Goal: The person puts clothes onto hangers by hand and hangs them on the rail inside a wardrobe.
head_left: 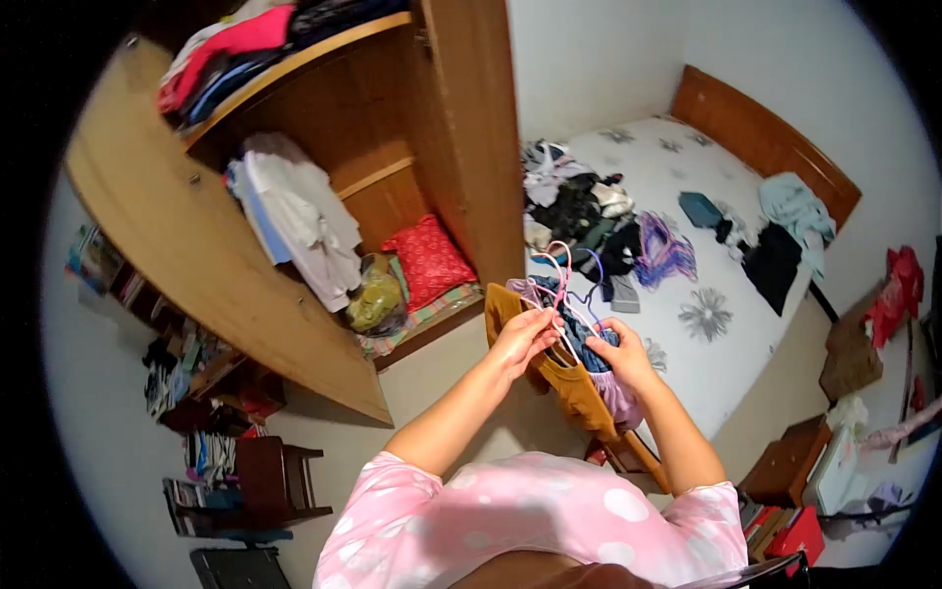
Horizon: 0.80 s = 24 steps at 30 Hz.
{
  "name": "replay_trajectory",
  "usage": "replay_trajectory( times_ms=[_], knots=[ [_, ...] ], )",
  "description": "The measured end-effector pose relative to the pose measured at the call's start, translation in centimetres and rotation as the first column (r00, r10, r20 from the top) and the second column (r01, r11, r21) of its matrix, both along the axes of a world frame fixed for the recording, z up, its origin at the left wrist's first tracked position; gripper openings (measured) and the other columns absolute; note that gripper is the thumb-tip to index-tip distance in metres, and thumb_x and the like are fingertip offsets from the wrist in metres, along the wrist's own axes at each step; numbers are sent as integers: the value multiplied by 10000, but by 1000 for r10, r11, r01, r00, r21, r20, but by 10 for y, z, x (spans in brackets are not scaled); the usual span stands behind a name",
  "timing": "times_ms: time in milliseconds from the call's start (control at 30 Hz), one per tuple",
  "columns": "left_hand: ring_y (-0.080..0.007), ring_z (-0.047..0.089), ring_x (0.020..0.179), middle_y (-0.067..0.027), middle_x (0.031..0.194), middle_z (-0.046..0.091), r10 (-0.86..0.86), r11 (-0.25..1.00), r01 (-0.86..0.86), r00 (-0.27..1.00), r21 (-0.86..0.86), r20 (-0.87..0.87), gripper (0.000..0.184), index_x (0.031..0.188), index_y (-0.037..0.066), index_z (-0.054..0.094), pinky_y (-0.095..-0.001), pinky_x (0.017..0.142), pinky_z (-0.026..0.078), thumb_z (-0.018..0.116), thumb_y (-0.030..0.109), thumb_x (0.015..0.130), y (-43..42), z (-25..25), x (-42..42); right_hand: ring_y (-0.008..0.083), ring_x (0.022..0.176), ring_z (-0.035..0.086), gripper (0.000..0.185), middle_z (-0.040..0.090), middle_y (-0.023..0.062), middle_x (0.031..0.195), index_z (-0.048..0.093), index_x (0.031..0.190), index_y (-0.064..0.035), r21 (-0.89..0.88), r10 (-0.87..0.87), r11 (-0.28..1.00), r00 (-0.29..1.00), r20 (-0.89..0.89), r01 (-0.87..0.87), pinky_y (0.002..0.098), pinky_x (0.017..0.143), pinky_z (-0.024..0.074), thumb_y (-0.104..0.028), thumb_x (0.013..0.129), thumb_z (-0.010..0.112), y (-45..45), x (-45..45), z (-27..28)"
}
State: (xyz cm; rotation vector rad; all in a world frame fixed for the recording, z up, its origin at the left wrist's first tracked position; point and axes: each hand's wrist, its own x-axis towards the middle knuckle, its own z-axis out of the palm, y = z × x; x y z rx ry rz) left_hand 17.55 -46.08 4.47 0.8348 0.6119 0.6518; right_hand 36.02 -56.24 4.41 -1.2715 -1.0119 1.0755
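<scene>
Bed (751, 344) beyond; left hand (522, 340) pinching hangers (562, 287) (right hand (625, 355) holding clothes (577, 395)).

With the door (226, 236) swung wide, there is room to reach into the wardrobe (343, 123) between the hanging shirts (299, 211) and the side panel (481, 137). A clothes heap (574, 201) and the held clothes (577, 393) obstruct the near bed (751, 348).

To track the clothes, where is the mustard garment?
In the head view, the mustard garment hangs just right of centre, below the left hand, near the bed.
</scene>
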Motion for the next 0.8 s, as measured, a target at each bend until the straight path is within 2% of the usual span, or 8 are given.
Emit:
replay_trajectory(
  times_ms=[133, 267, 400, 433, 567, 667, 700, 800],
  knots=[
    [-61, 583, 704, 6, 807, 611, 36, 986, -9, 986, 168, -160, 205, 927, 86, 591, -182, 670, 486, 575, 289, 904, 0, 24, -63, 74, 703, 551, 296, 590, 23, 781, 523, 954, -52, 0, 81, 997, 996, -25, -81, 217, 625, 456, -144, 765, 732, 16, -72, 22],
    [-52, 569, 665, 22, 742, 594, 129, 955, -74, 975, 286, -181, 186, 872, 86, 609, -176, 632, 460, 589, 269, 896, 10, 31, -111, 73, 692, 530, 350, 566, 5, 769, 477, 879, -74, 82, 192, 978, 981, -24, -189, 224, 623, 451, -134, 712, 779, 43, -130, 28],
    [-73, 558, 707, 5, 790, 611, 367, 832, -229, 911, 505, -191, 215, 915, 41, 617, -200, 649, 441, 621, 253, 875, 26, 32, -146, 78, 681, 520, 380, 552, 9, 742, 463, 817, -84, 60, 271, 959, 960, 76, -276, 236, 620, 443, -158, 669, 805, 84, -176, 24],
    [-82, 552, 742, -7, 823, 615, 382, 827, -240, 904, 508, -193, 222, 918, 29, 616, -214, 671, 437, 628, 245, 871, 33, 31, -157, 83, 685, 529, 339, 570, 25, 750, 497, 822, -64, 45, 277, 957, 947, 163, -287, 243, 628, 446, -167, 673, 785, 96, -186, 23],
    [-103, 556, 737, -55, 794, 616, 506, 779, -259, 798, 571, -327, 280, 879, 21, 639, -246, 636, 430, 646, 299, 842, 71, 17, -194, 97, 701, 551, 280, 610, 41, 801, 554, 901, -12, 112, 354, 919, 916, 186, -378, 252, 645, 457, -138, 709, 714, 145, -228, 18],
    [-136, 545, 819, -70, 880, 590, 737, 558, -134, 535, 819, -414, 300, 952, -5, 633, -260, 720, 426, 637, 278, 853, 85, 37, -214, 91, 690, 544, 250, 597, 33, 783, 547, 880, -11, 157, 387, 906, 919, 72, -393, 248, 634, 453, -110, 705, 697, 180, -258, 31],
    [-194, 541, 926, -112, 984, 554, 754, 556, -179, 520, 812, -402, 354, 1099, 5, 580, -299, 802, 429, 624, 255, 853, 91, 35, -218, 87, 644, 530, 217, 581, 23, 747, 538, 852, -21, 186, 398, 898, 916, 40, -399, 249, 592, 449, -85, 702, 680, 202, -265, 21],
    [-292, 505, 1049, -164, 1134, 477, 915, 218, -296, 394, 930, -89, 456, 1207, 35, 488, -364, 900, 402, 601, 299, 853, 104, 27, -227, 89, 597, 515, 190, 564, 19, 706, 522, 813, -37, 154, 415, 898, 910, 13, -412, 248, 546, 441, -71, 702, 672, 250, -279, 29]
  ],
)
